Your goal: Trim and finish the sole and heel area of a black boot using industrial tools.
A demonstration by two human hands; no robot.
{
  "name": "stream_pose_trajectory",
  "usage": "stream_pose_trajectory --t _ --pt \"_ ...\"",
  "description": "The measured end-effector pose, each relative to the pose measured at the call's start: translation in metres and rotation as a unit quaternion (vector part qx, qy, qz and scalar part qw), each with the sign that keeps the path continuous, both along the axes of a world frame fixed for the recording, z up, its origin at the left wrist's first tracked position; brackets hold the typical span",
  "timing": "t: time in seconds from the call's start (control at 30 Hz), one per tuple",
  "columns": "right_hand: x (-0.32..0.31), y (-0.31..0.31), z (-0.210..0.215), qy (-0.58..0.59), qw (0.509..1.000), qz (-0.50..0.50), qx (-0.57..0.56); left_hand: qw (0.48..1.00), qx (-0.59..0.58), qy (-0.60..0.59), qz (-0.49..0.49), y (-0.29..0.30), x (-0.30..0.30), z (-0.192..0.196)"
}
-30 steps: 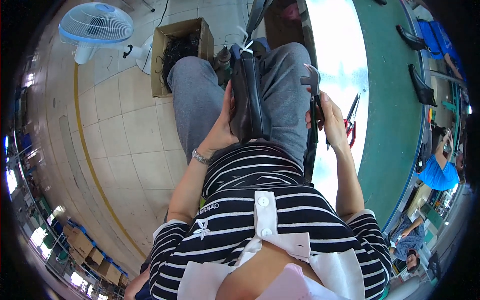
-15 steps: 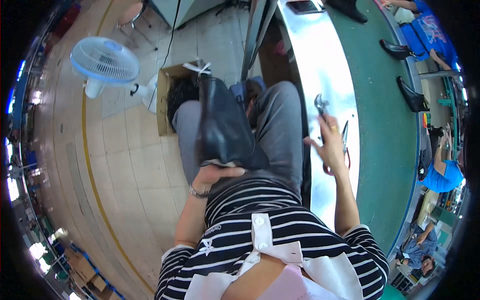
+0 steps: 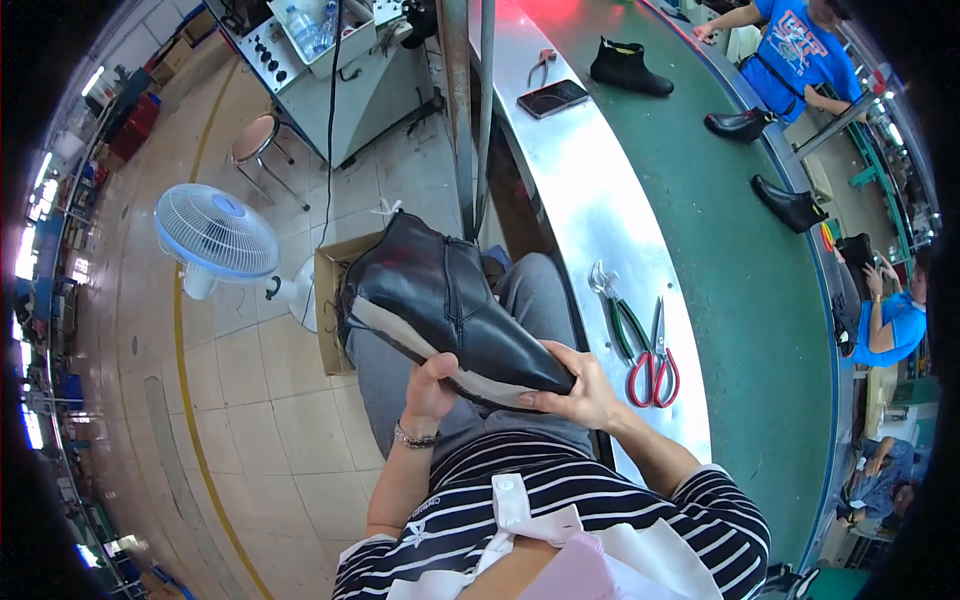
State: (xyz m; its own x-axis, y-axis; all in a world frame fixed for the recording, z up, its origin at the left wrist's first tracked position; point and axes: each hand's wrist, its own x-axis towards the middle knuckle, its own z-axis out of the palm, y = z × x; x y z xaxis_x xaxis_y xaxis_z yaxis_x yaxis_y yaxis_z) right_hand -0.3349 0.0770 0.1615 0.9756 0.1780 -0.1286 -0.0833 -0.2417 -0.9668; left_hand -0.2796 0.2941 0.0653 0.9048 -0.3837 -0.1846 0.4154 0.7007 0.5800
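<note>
A black ankle boot lies tilted on its side over my lap, its toe pointing to the right and its pale, unsoled lower border facing me. My left hand grips that lower edge near the middle, thumb on the pale strip. Around the toe, my right hand is closed, with the thumb on the near edge and fingers over the upper. Some fingers of both hands are hidden beneath the boot. Green-handled pliers and red-handled scissors lie on the metal bench beside my right hand.
The shiny metal bench bears a phone and red-handled pincers. Beyond runs a green conveyor with several black boots. On the left stand a fan, a stool and a cardboard box. Co-workers in blue sit across.
My right hand has let go of the pliers on the bench and moved left onto the boot's toe. The boot has turned from upright to sideways, and my left hand now holds its lower edge.
</note>
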Motion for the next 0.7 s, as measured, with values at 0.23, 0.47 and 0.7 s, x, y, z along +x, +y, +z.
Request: stream_pose_trajectory --t 0.23,0.47,0.7 --pt "0.005 -0.010 0.005 -0.314 0.915 -0.053 -0.248 0.994 -0.104 0.014 0.011 -0.011 0.022 0.035" --pt "0.008 -0.008 0.012 -0.053 0.996 0.034 0.066 0.979 -0.045 -0.151 0.128 0.009 0.026 -0.008" --pt "0.007 0.010 0.003 0.209 0.946 0.062 0.240 0.913 -0.248 -0.323 -0.028 0.001 0.030 0.005"
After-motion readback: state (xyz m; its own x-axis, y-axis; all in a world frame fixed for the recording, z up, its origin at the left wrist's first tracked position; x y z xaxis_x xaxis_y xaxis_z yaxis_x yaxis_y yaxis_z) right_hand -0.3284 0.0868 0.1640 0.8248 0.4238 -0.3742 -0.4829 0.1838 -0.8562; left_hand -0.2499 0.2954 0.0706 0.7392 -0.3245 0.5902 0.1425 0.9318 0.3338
